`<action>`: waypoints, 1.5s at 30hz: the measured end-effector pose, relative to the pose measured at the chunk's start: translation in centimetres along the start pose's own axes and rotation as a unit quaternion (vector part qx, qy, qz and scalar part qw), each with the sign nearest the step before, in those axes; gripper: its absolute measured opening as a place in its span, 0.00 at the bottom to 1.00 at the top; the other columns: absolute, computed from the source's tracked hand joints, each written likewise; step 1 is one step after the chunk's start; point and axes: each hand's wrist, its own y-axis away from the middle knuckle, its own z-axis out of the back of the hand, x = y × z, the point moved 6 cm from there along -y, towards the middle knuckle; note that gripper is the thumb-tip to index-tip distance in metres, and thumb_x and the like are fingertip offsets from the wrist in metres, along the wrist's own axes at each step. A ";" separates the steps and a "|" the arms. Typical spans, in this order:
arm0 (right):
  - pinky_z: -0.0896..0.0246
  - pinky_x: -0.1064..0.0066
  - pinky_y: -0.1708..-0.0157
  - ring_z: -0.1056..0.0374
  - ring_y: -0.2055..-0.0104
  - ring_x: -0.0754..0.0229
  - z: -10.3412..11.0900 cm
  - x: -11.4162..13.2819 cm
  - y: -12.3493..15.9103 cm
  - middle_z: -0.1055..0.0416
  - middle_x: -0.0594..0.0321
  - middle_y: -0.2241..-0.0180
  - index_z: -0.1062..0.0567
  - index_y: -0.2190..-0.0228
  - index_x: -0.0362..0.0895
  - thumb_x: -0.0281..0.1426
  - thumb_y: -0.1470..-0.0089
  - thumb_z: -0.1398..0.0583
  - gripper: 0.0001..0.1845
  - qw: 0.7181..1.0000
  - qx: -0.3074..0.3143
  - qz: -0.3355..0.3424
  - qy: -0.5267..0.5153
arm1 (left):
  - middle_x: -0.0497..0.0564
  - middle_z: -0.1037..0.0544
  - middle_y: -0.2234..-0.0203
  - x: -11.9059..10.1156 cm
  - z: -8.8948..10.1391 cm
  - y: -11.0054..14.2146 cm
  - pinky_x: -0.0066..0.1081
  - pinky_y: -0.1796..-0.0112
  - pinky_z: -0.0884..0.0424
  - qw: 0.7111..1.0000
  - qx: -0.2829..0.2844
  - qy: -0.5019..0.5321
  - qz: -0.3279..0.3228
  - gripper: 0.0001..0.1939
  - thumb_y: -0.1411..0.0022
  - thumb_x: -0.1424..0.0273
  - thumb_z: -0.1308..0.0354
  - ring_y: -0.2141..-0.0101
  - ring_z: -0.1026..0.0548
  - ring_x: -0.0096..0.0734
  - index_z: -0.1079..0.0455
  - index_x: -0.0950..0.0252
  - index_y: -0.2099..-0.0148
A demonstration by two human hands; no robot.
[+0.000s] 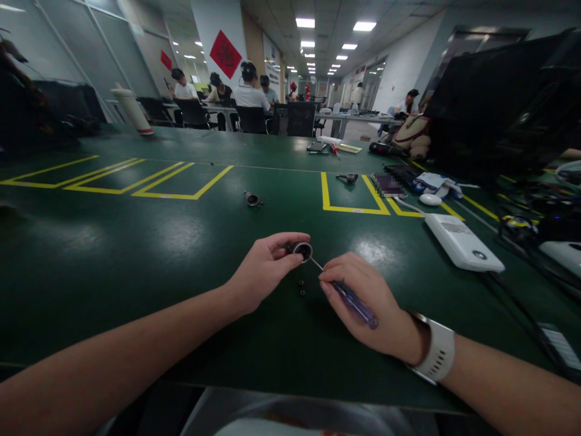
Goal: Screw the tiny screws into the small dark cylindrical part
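Note:
My left hand [263, 266] pinches a small round metal housing [303, 247] between thumb and fingers, its ringed opening turned toward me. In my right hand [363, 297] is a screwdriver [356, 304] with a clear purple handle. Its thin shaft points up and left to the rim of the housing; whether the tip sits inside or against the edge I cannot tell. Two tiny dark nut-like pieces [302, 287] lie on the green tabletop [218, 357] just below the housing. A similar cup-shaped metal part [252, 198] lies farther off, left of my hands.
Beyond my right hand, a dark metal part [348, 177] lies within yellow tape lines [356, 211]. A white power bank [463, 242] with cables, a white mouse [430, 199] and a black monitor [503, 103] crowd the right. A pale tumbler [132, 111] stands far left; people sit at tables behind.

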 end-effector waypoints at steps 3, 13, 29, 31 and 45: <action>0.39 0.66 0.65 0.38 0.64 0.59 -0.3 0.2 0.0 0.32 0.57 0.67 0.33 0.64 0.40 0.20 0.48 0.46 0.09 0.999 0.013 0.011 0.031 | 0.52 0.22 0.62 -0.1 0.0 0.1 0.31 0.58 0.31 1.000 0.002 -0.029 -0.010 0.16 0.49 0.74 0.41 0.61 0.25 0.32 0.29 0.67 0.55; 0.41 0.66 0.70 0.40 0.68 0.57 -1.1 1.6 0.2 0.32 0.52 0.70 0.32 0.65 0.36 0.20 0.46 0.48 0.07 0.989 0.045 0.078 0.120 | 0.53 0.20 0.66 -0.5 -0.1 0.5 0.30 0.59 0.29 0.999 -0.009 -0.051 -0.014 0.14 0.48 0.76 0.43 0.63 0.23 0.32 0.27 0.70 0.57; 0.40 0.65 0.70 0.40 0.68 0.57 -1.0 1.7 0.5 0.32 0.53 0.69 0.33 0.63 0.38 0.20 0.46 0.49 0.09 0.988 0.040 0.078 0.129 | 0.52 0.20 0.66 -0.6 -0.4 0.5 0.32 0.58 0.29 1.000 0.004 -0.030 -0.004 0.14 0.49 0.76 0.42 0.63 0.23 0.33 0.26 0.67 0.58; 0.40 0.64 0.70 0.40 0.68 0.57 -1.2 1.7 0.5 0.32 0.53 0.69 0.33 0.63 0.37 0.20 0.46 0.49 0.09 0.986 0.047 0.078 0.136 | 0.52 0.20 0.67 -0.6 -0.3 0.5 0.32 0.59 0.29 0.999 0.000 -0.039 -0.005 0.13 0.48 0.76 0.42 0.65 0.23 0.33 0.25 0.67 0.58; 0.40 0.64 0.70 0.39 0.68 0.57 -1.1 1.7 0.5 0.32 0.52 0.69 0.32 0.63 0.37 0.20 0.46 0.49 0.09 0.986 0.050 0.079 0.138 | 0.52 0.19 0.68 -0.5 -0.2 0.3 0.31 0.60 0.28 0.998 -0.002 -0.057 -0.003 0.14 0.47 0.74 0.43 0.65 0.23 0.33 0.26 0.67 0.56</action>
